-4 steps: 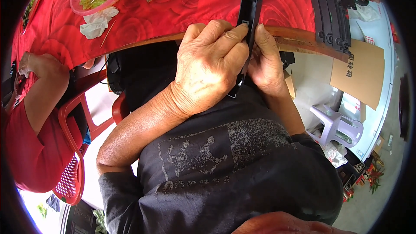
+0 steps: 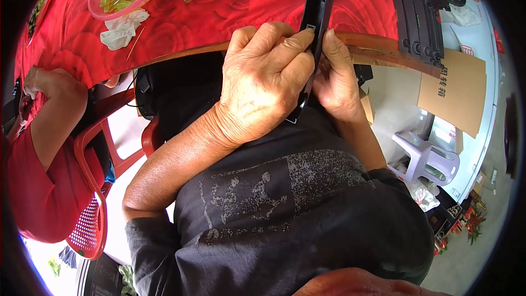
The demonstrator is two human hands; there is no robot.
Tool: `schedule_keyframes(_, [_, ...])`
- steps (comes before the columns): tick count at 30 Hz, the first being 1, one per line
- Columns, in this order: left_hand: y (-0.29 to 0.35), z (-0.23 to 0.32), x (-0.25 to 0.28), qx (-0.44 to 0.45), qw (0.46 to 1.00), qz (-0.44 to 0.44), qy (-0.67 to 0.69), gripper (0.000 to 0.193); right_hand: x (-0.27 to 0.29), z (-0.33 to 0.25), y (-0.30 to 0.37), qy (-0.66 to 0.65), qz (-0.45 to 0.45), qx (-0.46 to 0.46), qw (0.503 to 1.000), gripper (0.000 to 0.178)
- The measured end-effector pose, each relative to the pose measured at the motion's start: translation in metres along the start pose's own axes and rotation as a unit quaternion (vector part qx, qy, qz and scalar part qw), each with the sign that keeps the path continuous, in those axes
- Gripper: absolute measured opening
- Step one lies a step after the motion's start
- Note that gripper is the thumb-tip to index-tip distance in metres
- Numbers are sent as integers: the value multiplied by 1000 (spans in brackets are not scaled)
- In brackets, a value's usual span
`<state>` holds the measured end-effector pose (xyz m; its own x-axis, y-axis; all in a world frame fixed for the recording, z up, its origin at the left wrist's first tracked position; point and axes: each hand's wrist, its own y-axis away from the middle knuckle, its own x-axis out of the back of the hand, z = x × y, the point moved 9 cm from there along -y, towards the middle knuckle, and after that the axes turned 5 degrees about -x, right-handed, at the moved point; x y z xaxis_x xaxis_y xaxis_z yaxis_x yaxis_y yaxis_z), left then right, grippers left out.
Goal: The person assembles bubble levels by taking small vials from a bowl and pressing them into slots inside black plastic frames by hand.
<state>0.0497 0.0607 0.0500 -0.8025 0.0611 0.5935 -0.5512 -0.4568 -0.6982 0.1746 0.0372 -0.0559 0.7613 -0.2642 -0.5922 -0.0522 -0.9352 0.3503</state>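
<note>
A long, narrow black plastic part [image 2: 316,8], shaped like a trough with raised walls, stands tilted across the table's front edge. My left hand [image 2: 266,77] is closed against its near side, and a fingertip presses into the channel by a small light-edged slot. From the other side my right hand [image 2: 338,79] grips the part, its thumb up along the wall. The right fingers are mostly hidden behind the part. Its lower end shows below my left hand, close to my dark shirt.
A pink basket [image 2: 97,5] of small yellow-green clear tubes stands on the red tablecloth [image 2: 230,0], near crumpled white tissue [image 2: 123,30] and a thin stick. Several black plastic strips [image 2: 419,22] lie at the right. Another person sits at the left by a red chair [image 2: 90,137].
</note>
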Motion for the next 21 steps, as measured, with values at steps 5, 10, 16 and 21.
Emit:
schedule_keyframes(5, [0,3,2,-4,1000,6,-1,22,-12,-6,5,1,-3,11,1000,29])
schedule_keyframes(10, [0,2,5,8,1000,8,6,23,-3,2,4,-16,-18,-7,1000,29])
schedule_keyframes(16, [1,-3,7,10,999,31,6,23,-8,3,4,-30,8,-16,999,29])
schedule_keyframes(21, [3,-6,12,10,999,51,-1,22,-5,3,1,-33,-38,-7,999,29])
